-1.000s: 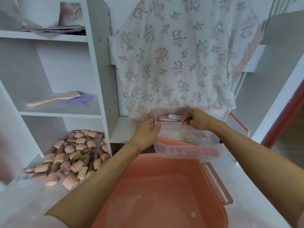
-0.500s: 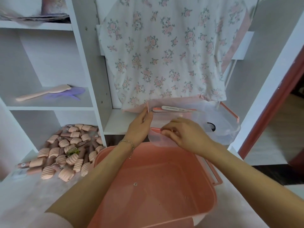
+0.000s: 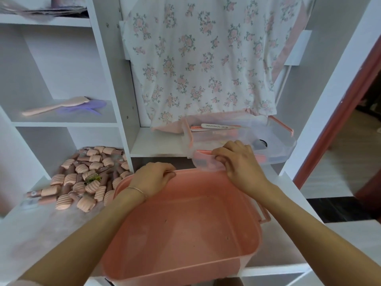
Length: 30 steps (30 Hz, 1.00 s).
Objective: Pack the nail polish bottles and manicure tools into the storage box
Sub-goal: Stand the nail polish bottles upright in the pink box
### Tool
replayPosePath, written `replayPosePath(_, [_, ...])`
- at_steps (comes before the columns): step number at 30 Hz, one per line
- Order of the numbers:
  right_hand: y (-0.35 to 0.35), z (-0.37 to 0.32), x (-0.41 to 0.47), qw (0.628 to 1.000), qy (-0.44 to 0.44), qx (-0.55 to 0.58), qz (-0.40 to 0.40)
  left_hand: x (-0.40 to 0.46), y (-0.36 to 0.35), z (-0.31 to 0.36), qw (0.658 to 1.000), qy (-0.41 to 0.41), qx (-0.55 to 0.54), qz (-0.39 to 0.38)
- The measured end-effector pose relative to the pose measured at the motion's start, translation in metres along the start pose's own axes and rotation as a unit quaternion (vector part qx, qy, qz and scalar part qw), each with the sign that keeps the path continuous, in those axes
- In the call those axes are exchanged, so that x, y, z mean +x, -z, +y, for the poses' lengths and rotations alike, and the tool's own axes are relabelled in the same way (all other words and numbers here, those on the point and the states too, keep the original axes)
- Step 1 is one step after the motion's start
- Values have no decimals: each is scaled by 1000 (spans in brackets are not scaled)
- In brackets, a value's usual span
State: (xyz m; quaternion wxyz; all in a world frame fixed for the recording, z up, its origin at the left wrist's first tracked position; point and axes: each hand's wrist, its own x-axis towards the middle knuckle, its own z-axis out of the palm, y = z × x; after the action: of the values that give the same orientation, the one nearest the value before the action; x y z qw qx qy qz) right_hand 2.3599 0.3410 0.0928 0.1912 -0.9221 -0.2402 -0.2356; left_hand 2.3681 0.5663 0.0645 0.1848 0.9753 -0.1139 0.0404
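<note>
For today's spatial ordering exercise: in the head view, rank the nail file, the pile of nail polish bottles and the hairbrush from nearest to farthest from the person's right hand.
From the right hand:
1. Nail file, just beyond it in the clear tray.
2. Pile of nail polish bottles, left on the counter.
3. Hairbrush, far left on the shelf.

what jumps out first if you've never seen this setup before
The big empty salmon-pink plastic tub fills the foreground, with the left hand on its far rim. Left of it lies a heap of peach-capped nail polish bottles; behind, the right hand grips a clear plastic tray.
</note>
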Motion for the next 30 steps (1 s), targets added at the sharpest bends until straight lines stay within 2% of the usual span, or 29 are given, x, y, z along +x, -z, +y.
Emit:
replayPosePath(6, [-7, 2, 1, 999, -27, 13, 20, -15, 3, -7, 1000, -21, 2, 0])
replayPosePath(13, [-14, -4, 2, 999, -14, 19, 43, -18, 3, -9, 1000, -10, -9, 16])
replayPosePath(20, [-3, -18, -7, 996, 34, -5, 84, -21, 12, -13, 999, -13, -30, -22])
replayPosePath(22, [-2, -31, -7, 990, 68, 11, 120, -24, 17, -18, 999, -17, -6, -36])
replayPosePath(24, [-4, -48, -4, 986, 97, 43, 126, -29, 22, -23, 996, -24, 69, -56])
replayPosePath(26, [-13, -68, 0, 989, 110, 66, 75, -36, 26, -32, 991, -24, 118, -60])
replayPosePath(28, [-30, -85, 7, 992, 106, 53, -37, -46, 29, -40, 994, -20, 99, -49])
replayPosePath(30, [-52, -94, 15, 985, 102, -6, -140, -57, 33, -49, 997, -24, 57, -36])
